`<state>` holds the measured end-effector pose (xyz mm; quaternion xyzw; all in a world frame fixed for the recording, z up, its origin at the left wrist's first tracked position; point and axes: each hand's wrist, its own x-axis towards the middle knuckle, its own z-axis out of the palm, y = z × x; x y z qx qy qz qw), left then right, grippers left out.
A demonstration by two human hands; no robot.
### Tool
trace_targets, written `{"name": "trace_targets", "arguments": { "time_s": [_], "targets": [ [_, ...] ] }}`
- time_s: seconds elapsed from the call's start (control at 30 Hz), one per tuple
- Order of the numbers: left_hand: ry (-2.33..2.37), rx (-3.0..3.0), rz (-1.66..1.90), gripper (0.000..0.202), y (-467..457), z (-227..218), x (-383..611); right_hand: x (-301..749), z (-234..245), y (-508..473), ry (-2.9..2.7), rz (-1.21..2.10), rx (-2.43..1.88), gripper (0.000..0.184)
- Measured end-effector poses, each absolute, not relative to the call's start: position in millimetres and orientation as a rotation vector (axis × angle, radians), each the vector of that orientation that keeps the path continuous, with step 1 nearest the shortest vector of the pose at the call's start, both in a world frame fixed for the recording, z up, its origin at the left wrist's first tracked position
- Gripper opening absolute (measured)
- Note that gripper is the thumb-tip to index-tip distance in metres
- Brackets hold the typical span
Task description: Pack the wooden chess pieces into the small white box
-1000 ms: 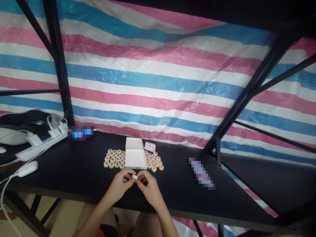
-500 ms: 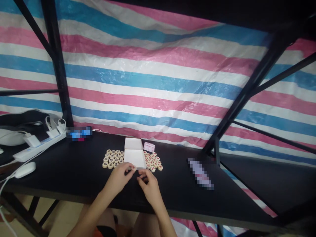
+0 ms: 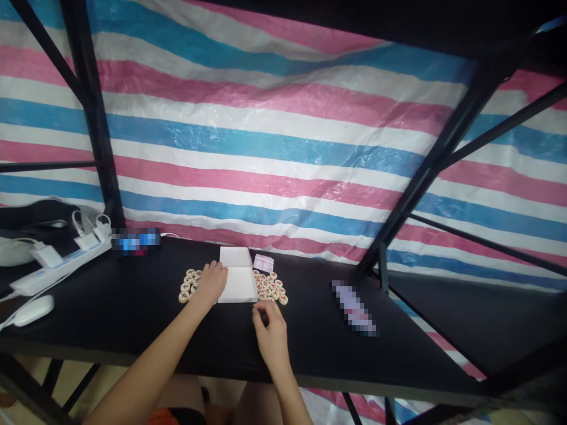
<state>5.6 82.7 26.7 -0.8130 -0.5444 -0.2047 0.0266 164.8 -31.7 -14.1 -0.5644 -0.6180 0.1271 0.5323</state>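
Note:
My left hand (image 3: 212,282) reaches over the right part of the black-marked Chinese chess pieces (image 3: 183,297), beside the left edge of an open white box (image 3: 239,283). Its fingers curl downward and its back faces me, so whatever they grip is hidden. Just below the box's front right corner is my right hand (image 3: 270,324), thumb and forefinger bent together in a pinch; I cannot make out anything between them. Red-marked Chinese chess pieces (image 3: 275,284) lie in a group right of the box, the nearest ones partly covered by this hand.
A pinkish printed paper (image 3: 264,263) lies behind the red-marked pieces. A power strip (image 3: 62,264) with chargers and a white mouse (image 3: 34,310) are at the left. Blurred objects lie at the back left and at the right. Black metal posts (image 3: 411,177) frame the desk (image 3: 177,336).
My left hand has moved left and away from me, from the box's front edge to the black-marked pieces. My right hand has shifted slightly right, its fingers closer together. The view has turned slightly right.

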Motion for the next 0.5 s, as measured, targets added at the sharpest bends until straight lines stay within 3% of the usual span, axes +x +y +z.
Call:
{"name": "trace_targets", "arguments": {
  "time_s": [0.2,0.33,0.5],
  "targets": [
    [-1.643,-2.535,-0.714,0.023,29,23,8,165,-30,-28,-1.431,-0.128,-1.625,0.022],
    [-1.6,-2.847,-1.146,0.02,-13,0,8,160,-33,-28,-1.491,-0.241,-1.716,0.026],
    [-1.688,-2.982,-1.325,0.021,-20,-7,3,157,-22,-35,-1.58,-0.288,-1.933,0.023]
  ]
}}
